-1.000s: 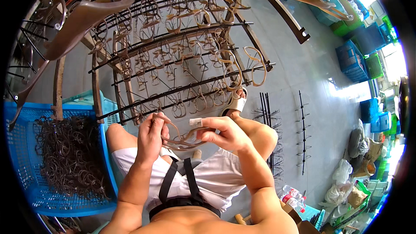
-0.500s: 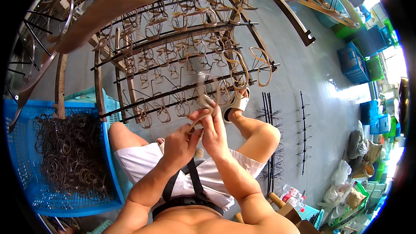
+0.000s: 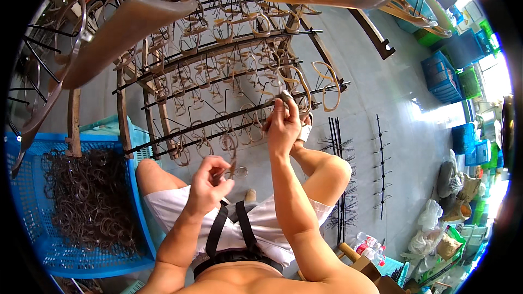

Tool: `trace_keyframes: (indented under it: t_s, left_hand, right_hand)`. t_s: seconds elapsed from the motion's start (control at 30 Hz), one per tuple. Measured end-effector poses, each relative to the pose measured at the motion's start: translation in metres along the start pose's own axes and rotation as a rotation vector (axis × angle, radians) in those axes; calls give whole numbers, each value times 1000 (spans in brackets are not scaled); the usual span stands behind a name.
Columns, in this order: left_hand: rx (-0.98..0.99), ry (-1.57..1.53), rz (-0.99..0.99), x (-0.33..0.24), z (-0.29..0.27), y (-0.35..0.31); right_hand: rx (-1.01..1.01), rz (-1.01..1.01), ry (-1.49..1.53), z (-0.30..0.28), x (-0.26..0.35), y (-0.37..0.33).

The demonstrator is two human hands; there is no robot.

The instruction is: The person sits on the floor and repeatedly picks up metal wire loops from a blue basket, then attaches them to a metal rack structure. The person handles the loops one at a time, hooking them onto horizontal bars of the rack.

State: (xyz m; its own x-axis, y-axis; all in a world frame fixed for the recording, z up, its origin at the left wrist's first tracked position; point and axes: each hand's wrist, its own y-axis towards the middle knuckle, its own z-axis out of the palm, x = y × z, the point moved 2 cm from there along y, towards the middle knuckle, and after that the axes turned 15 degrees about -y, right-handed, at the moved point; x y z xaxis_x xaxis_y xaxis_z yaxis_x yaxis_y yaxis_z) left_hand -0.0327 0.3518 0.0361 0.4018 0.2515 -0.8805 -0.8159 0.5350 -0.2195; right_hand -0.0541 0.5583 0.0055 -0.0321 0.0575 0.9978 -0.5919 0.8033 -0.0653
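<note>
My left hand (image 3: 207, 186), thumb and fingers closed, holds a thin brown eyeglass frame (image 3: 233, 164) above my lap. Farther forward and to the right, my right hand (image 3: 285, 130) is raised to the near black rod (image 3: 163, 139) of a rack. Its fingertips pinch a pale translucent eyeglass frame, largely hidden by the fingers and the hanging frames behind. Rows of similar frames hang from hooks along the rods. Two amber frames, one of them an eyeglass frame (image 3: 326, 88), hang just right of my right hand.
A blue basket (image 3: 140, 201) at the left holds a heap of dark brown frames. Large out-of-focus frames (image 3: 136, 32) hang close overhead. Hooked black rods (image 3: 338, 185) lie on the floor to the right. Blue and green crates (image 3: 442, 79) line the right side.
My hands were together over my lap and have parted. The right has moved forward and right to the rack rod; the left has drawn back and left with a frame.
</note>
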Motion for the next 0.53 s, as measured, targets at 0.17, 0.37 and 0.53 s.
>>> trace_keyframes:
  t_s: [0.17, 0.37, 0.53]
  left_hand:
    - [-232, -262, 6, 3, -24, -10]
    - [-203, -432, -41, 0, -34, -12]
    - [-175, -464, -65, 1, -34, -12]
  right_hand:
    - [-38, 46, 109, 14, -11, 3]
    - [-90, 54, 225, 14, -11, 3]
    - [-106, 38, 259, 20, -11, 4]
